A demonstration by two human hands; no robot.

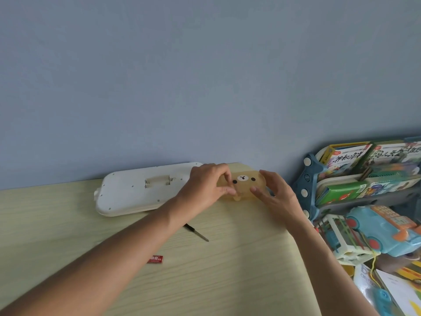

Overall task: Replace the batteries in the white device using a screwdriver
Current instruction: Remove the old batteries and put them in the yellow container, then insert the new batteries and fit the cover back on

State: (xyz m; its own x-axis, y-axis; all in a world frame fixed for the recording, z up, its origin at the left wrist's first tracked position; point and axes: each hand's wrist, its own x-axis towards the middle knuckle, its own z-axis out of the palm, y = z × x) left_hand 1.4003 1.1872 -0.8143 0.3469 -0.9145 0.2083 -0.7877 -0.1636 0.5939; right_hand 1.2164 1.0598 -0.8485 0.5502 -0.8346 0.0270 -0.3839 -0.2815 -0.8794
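Note:
The white device (136,192) lies face down at the back of the wooden table (227,258), its open battery compartment (157,180) showing on top. A small screwdriver (197,233) with a dark handle rests on the table, partly under my left forearm. A red battery (155,259) lies nearer to me. A translucent yellow box with a bear face (245,184) stands to the right of the device. My left hand (205,188) grips its left side and my right hand (273,195) holds its right side.
A blue wall rises behind the table. A blue rack of children's books (355,176) stands at the right. Below it sit a light-blue toy car (385,231), a white plastic frame (346,242) and more books near the table's right edge.

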